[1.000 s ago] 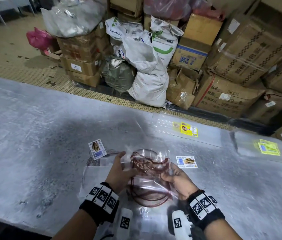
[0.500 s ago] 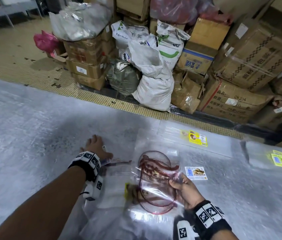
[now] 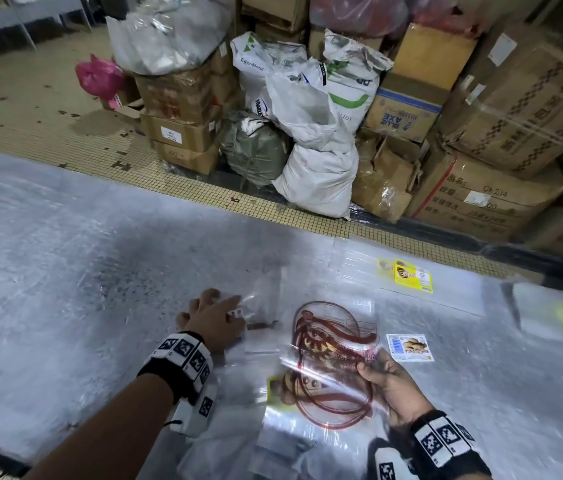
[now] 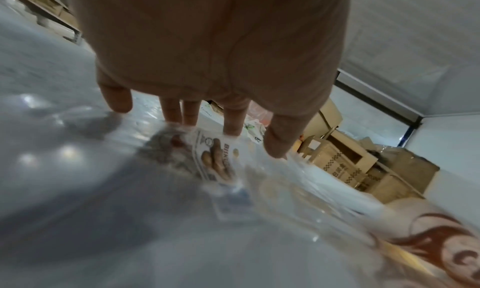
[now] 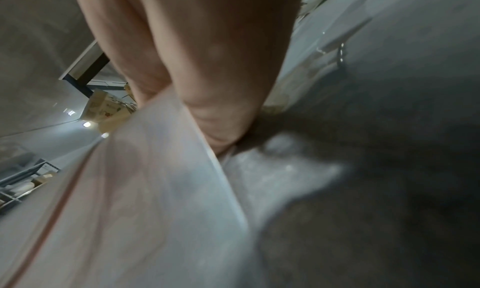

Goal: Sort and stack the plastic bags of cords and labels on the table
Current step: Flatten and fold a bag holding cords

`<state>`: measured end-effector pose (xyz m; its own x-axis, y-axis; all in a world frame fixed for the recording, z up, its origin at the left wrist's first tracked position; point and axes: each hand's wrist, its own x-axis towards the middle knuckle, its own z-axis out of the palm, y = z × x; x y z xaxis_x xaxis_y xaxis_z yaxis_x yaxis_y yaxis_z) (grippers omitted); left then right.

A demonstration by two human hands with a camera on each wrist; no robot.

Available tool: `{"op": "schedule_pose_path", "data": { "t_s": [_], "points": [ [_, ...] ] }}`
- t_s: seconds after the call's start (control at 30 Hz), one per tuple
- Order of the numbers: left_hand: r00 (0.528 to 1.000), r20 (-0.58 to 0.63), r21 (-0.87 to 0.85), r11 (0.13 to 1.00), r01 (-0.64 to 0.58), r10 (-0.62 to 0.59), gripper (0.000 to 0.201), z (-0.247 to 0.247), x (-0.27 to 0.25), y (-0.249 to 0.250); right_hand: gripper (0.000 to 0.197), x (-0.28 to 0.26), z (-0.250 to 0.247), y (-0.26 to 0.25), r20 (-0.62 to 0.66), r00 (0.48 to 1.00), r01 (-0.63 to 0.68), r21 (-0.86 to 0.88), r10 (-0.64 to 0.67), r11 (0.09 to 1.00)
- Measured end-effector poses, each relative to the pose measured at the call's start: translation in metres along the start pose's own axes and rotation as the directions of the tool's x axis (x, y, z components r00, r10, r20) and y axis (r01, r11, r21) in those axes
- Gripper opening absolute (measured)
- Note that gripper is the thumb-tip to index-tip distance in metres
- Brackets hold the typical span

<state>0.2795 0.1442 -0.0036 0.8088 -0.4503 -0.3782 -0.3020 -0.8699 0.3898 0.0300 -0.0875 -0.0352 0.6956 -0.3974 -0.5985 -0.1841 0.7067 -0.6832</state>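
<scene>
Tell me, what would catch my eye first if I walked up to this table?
Probably the clear bag printed with dark red swirls at the near middle of the table, pinched at its edge by the right hand. To its left, the left hand lies with fingers spread on another clear bag holding a biscuit label. Behind the table rises a pile of cardboard boxes and white sacks.

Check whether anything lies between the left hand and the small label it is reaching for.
Only clear plastic. The left hand rests its straight fingers on a transparent plastic bag, and the small white biscuit-picture label shows through that film under the fingertips.
</scene>
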Motion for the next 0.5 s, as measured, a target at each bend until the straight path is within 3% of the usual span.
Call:
{"op": "schedule_pose_path", "data": {
  "t_s": [0.1,0.23,0.3,0.4,0.5],
  "points": [
    [0.997,-0.057,-0.088,0.995,0.054,-0.060,0.048,-0.006,0.003,-0.006,0.028,0.002,0.000,0.001,0.028,1.000,-0.001,-0.002,0.001,1.000],
    [0.980,-0.156,-0.162,0.982,0.096,-0.121,0.033,-0.023,0.016,-0.007,0.060,0.005,-0.004,0.006,0.068,0.997,0.021,-0.016,-0.020,1.000],
    [0.985,-0.130,-0.182,0.979,0.093,-0.118,0.030,-0.029,0.024,-0.006,0.062,0.007,-0.007,0.007,0.070,0.997,0.027,-0.021,-0.025,0.999],
    [0.983,-0.112,-0.149,0.980,0.129,-0.147,0.035,-0.029,0.030,-0.007,0.066,0.013,-0.012,0.009,0.063,0.998,0.033,-0.033,-0.031,0.999],
    [0.960,-0.127,-0.193,0.956,0.223,-0.249,0.045,-0.024,0.024,-0.022,0.078,0.014,-0.013,0.010,0.085,0.996,0.039,-0.030,-0.037,0.999]
  ]
}}
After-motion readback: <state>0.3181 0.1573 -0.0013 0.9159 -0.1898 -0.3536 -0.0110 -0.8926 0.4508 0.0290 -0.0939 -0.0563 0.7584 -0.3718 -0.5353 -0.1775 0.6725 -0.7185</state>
